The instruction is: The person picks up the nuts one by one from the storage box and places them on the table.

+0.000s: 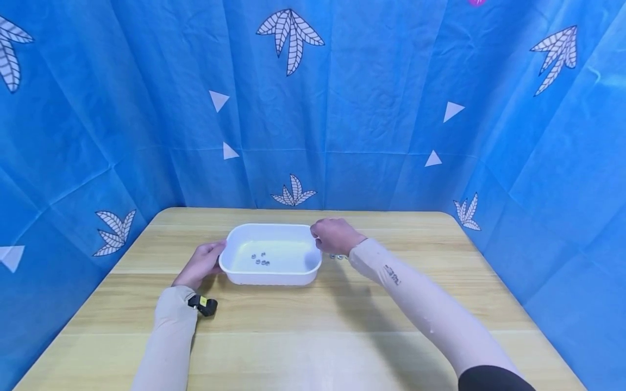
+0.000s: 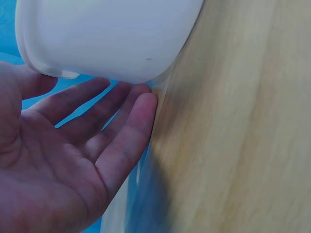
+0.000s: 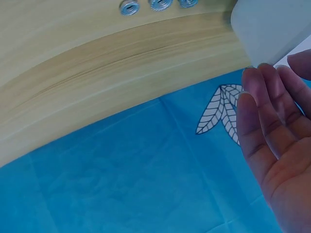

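A white rectangular plastic basin [image 1: 271, 278] with rounded corners stands on the table, several small silvery nut-like metal rings [image 1: 263, 263] lying on its floor. My left hand [image 1: 199, 264] holds its left end; in the left wrist view the thumb [image 2: 41, 83] is at the rim and the fingertips meet the outer wall. At the back right corner my right hand [image 1: 337, 235] overlaps the rim, fingers bent, thumb close to the forefinger. I cannot tell whether it pinches anything. Beside the basin, below that hand, sit three more rings [image 3: 129, 7] in a row, partly covered in the head view.
The light wooden table [image 1: 274, 336] reaches back to a blue curtain [image 1: 371, 108] with white leaf prints, which also hangs at both sides. A small black device [image 1: 202, 304] is strapped on my left wrist. My right forearm [image 1: 430, 315] crosses the table's right part.
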A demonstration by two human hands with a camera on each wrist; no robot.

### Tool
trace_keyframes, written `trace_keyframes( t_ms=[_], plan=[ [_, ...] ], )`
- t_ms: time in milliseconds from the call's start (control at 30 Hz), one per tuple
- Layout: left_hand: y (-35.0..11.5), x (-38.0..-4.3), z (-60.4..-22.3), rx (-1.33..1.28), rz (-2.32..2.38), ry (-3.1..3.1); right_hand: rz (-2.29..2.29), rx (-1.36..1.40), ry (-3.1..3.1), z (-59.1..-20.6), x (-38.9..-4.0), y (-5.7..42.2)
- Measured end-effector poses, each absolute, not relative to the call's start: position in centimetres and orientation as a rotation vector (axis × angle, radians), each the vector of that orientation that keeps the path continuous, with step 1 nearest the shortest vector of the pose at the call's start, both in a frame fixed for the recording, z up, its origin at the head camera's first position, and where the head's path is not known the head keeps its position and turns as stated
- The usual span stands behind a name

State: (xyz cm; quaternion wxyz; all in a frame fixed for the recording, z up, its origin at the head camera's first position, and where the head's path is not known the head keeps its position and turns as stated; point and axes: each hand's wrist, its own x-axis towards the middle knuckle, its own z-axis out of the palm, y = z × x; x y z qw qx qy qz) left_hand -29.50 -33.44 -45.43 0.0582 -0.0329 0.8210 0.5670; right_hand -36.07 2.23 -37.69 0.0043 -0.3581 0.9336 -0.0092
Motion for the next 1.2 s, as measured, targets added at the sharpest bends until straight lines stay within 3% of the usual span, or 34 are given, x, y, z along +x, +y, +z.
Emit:
trace_keyframes(
  t_ms=[1200],
  plan=[
    [-33.1, -29.2, -45.3, -0.132, 1.733, 2.498, 0.169, -1.267, 2.796, -37.5, -35.2, -5.0]
  ],
)
